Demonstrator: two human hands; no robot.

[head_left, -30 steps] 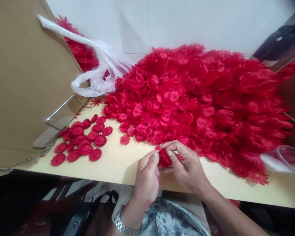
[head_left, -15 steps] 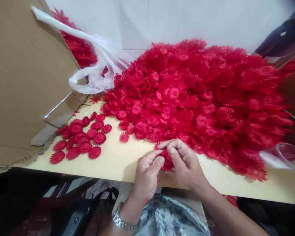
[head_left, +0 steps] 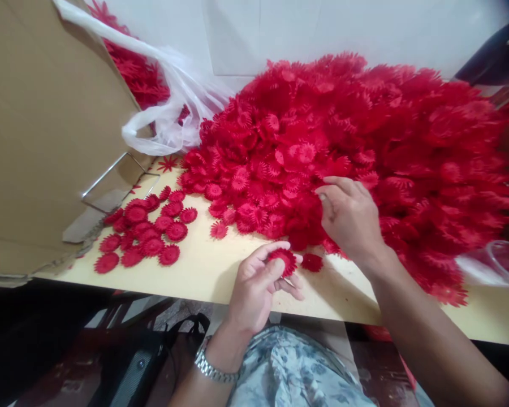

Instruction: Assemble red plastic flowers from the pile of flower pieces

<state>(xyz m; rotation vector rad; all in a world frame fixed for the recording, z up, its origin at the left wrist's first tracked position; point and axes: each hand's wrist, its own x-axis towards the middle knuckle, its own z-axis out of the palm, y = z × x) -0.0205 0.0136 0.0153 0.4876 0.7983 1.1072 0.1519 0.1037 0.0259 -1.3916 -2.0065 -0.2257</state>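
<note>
Open tabletop [head_left: 207,268] between disc cluster [head_left: 151,246] and left hand [head_left: 257,282] (heap [head_left: 297,135] beyond).

Left hand [head_left: 254,285]: near, thumb pinching, lower fingers extended
Right hand [head_left: 353,221]: farther out, fingers curled, thumb near forefinger

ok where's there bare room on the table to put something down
A bare patch of table lies between the small red flower cluster and the left hand. A smaller one sits between the left hand and right forearm. The big red pile crowds the back.
</note>
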